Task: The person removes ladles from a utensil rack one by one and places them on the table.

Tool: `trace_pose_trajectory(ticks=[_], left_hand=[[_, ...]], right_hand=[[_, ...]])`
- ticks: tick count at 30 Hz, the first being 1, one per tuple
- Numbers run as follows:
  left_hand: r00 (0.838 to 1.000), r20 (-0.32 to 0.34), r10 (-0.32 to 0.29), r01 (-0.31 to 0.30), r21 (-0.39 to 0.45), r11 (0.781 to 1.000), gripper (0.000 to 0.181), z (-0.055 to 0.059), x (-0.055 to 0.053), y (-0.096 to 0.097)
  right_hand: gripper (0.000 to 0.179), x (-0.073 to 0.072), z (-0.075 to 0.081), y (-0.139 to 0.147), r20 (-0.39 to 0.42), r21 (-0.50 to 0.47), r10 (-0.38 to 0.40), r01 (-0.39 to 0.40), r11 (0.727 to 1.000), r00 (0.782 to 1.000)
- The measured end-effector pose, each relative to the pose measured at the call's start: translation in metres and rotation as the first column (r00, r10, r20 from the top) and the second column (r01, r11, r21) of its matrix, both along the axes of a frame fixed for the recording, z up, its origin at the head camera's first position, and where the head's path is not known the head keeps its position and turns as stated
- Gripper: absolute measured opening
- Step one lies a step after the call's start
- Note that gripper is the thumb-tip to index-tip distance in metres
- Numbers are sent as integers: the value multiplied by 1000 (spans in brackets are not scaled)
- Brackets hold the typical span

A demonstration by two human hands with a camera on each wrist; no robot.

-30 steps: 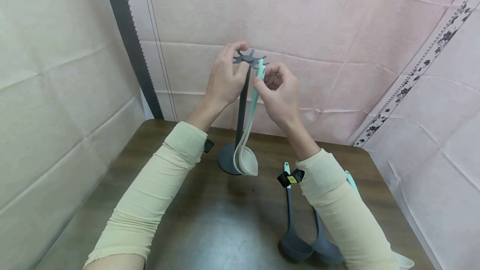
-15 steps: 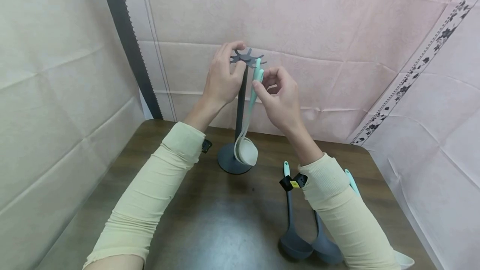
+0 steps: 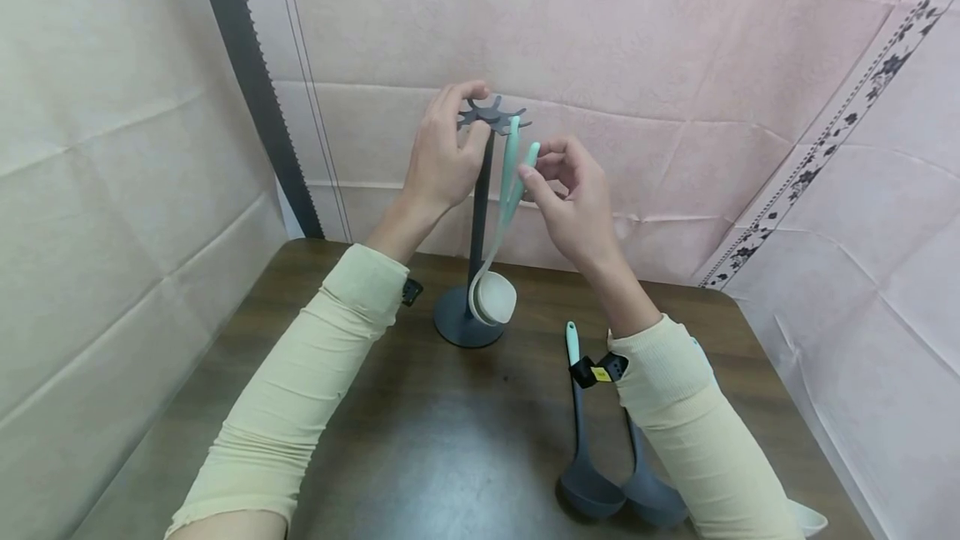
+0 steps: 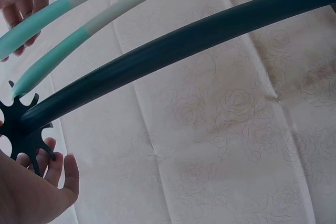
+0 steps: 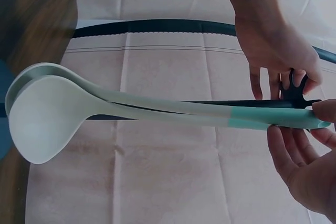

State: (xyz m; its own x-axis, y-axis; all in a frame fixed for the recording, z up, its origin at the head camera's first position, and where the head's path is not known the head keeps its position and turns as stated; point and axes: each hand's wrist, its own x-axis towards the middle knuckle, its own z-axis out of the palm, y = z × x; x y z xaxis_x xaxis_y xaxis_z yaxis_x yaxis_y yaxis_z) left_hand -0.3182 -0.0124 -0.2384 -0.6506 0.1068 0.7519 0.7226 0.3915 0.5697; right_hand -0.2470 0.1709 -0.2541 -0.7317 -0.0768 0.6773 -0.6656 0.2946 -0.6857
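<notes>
A dark utensil stand (image 3: 480, 232) with a hooked top stands on the table, and my left hand (image 3: 446, 148) holds that top, thumb and fingers around the hooks. One pale ladle with a mint handle (image 3: 509, 152) hangs from a hook; in the left wrist view its handle end (image 4: 52, 64) meets the hooked disc. A second, matching ladle (image 3: 525, 173) is pinched near its handle end by my right hand (image 3: 576, 198), tilted away to the right of the first. The two bowls overlap beside the pole, the nearer bowl (image 5: 44, 119) covering much of the other.
Two dark ladles, one (image 3: 592, 486) left of the other (image 3: 654, 498), lie at the front right of the wooden table (image 3: 420, 440). Part of a white bowl-shaped piece (image 3: 808, 518) shows beyond my right sleeve (image 3: 697, 415). Pale cloth (image 3: 600, 40) hangs behind the table.
My right hand has moved right and slightly down, drawing the second ladle's handle end away from the hanging one. Both bowls sit a little higher. My left hand stays on the stand's top.
</notes>
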Motion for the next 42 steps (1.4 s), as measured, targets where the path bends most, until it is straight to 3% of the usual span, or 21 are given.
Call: trace_pose_trajectory(ticks=[10, 18, 29, 42], left_hand=[[1000, 0, -4, 4, 2, 1000, 51, 0, 1, 0], [1000, -5, -17, 17, 2, 1000, 51, -1, -1, 1], [1000, 5, -13, 13, 8, 1000, 50, -1, -1, 0], [1000, 3, -8, 8, 8, 1000, 50, 0, 0, 1]], right_hand=[[26, 4, -1, 4, 67, -45, 79, -77, 996, 995], [26, 1, -15, 5, 108, -69, 114, -107, 992, 988], [26, 3, -32, 6, 165, -9, 96, -96, 995, 982], [28, 7, -40, 17, 203, -27, 62, -58, 998, 977]])
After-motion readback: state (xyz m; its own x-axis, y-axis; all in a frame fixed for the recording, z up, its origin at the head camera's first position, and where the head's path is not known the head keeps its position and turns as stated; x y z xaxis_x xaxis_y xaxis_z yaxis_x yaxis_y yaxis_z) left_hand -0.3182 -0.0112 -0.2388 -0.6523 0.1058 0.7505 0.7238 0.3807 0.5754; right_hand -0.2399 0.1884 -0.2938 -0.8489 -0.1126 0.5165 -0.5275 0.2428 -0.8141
